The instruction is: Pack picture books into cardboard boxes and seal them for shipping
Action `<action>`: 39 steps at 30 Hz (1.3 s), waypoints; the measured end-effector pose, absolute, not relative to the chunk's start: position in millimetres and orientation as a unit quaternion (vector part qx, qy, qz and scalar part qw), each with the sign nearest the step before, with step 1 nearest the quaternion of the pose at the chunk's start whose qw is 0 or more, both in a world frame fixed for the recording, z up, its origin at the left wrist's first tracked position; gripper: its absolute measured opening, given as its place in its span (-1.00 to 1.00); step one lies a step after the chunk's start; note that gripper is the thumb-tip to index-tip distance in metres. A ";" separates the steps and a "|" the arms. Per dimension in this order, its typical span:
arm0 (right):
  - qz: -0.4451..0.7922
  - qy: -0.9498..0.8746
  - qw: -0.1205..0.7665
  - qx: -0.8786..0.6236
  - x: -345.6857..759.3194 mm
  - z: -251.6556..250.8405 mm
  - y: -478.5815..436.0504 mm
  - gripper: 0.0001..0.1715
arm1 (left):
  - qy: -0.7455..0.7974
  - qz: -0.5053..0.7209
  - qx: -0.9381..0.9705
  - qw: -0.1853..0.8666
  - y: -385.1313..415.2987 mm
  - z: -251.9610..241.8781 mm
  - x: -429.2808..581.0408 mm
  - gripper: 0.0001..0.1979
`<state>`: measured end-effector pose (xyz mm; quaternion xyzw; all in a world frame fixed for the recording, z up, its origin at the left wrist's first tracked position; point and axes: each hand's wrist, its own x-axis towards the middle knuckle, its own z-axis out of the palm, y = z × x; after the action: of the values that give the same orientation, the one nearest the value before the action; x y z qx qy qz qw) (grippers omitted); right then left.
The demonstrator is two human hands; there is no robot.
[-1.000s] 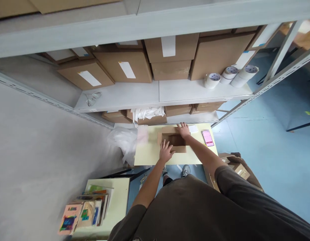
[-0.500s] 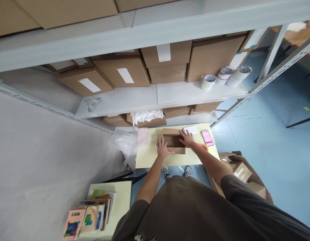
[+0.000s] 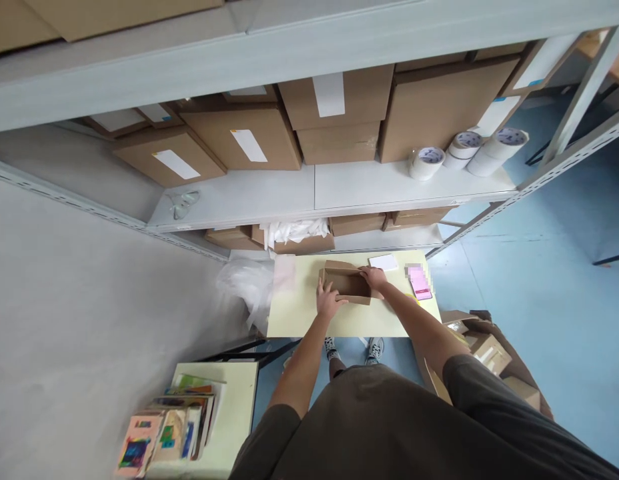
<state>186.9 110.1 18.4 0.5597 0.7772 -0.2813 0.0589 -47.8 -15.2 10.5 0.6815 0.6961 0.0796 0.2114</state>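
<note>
A small open-topped cardboard box [image 3: 358, 300] is on the pale yellow table, its brown inside facing up. My left hand [image 3: 329, 301] grips its left end, with fingers over the left edge and the thumb along the near wall. On the right end, my right hand [image 3: 373, 278] has its fingers curled over the top edge, and it hides part of that wall. A white flat rectangular item [image 3: 383, 262] lies just beyond my right hand. To the right is a pink-screened phone [image 3: 419, 283], partly pixelated.
Behind the table [image 3: 294, 317] stands a shelf rack [image 3: 269, 200] with cardboard boxes and tape rolls [image 3: 426, 163]. Clear plastic wrap [image 3: 247, 287] hangs at the table's left. A large carton [image 3: 509, 340] of boxes sits at right; a stack of books [image 3: 177, 427] lies lower left.
My right hand's spread fingers have curled over the box's right edge. My left fingers have shifted onto the left edge. The box has turned slightly, and the view has shifted a little.
</note>
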 end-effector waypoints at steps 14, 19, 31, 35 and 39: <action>-0.173 0.810 -0.011 0.561 166.3 57.1 89.7 -0.23 | 0.682 0.164 0.693 0.166 -35.4 46.1 -66.3 -0.44; -0.183 0.824 -0.053 0.533 114.8 72.9 88.0 -0.22 | 0.718 0.222 0.641 0.158 -26.1 53.5 -105.2 -0.55; -0.325 0.782 -0.018 0.531 -115.1 -3.3 59.2 -0.20 | 0.807 0.224 0.464 0.287 -3.3 -27.8 -296.9 -0.35; -0.326 0.768 0.042 0.550 -143.4 -50.2 59.2 -0.13 | 0.808 0.224 0.414 0.356 4.5 -63.4 -332.0 -0.26; -0.341 0.765 0.069 0.542 -166.1 -82.3 56.9 -0.17 | 0.804 0.230 0.358 0.415 12.2 -89.1 -352.2 -0.43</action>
<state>-166.1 56.9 -82.3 0.5416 0.7651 -0.3413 0.0695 -352.2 12.2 -89.1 0.3584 0.8040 0.2299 0.4150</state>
